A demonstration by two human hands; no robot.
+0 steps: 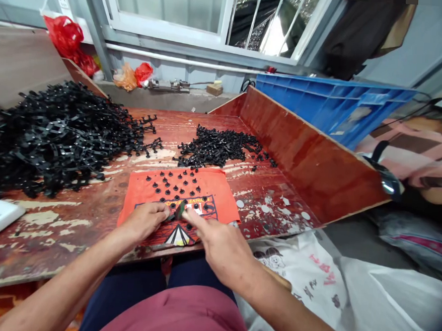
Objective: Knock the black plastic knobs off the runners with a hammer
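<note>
Your left hand [147, 221] and right hand [215, 241] meet over the near part of the orange cloth [219, 195], both pinching one small black part [176, 212], it seems. Some caps [176, 182] already stand on the cloth. The far pile [218, 147] and the big left heap [52, 133] are still large, so much remains.

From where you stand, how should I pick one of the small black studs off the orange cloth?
Take a stud by its raised stem, pinching from above. Each one appears to sit on a wider flat base with the stem pointing up, and they lie spaced apart on the orange cloth, so fingertips should fit around one. The left hand and right hand crowd the near edge; choose a farther stud.
</note>
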